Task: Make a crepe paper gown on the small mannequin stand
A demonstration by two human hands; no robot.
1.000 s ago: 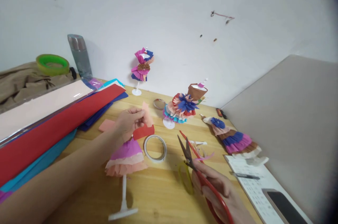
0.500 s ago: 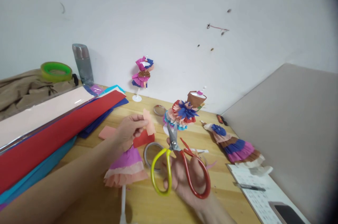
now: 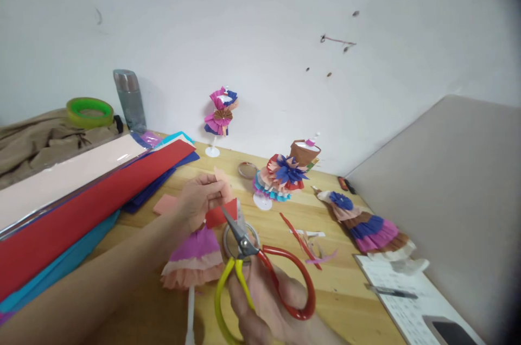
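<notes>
Home craft corner, crepe paper sheets (image 3: 89, 193), paper-dress figurines (image 3: 285, 171)

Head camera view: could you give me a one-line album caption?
Left hand pinches a peach paper scrap while right hand aims open scissors at it, beside paper-dress mannequins.

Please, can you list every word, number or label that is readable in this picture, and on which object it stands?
None can be read.
The white printed sheet at the right of the table carries rows of small print, too small and blurred to read.
The bottle, tape rolls and scissors show no legible marks.
</notes>
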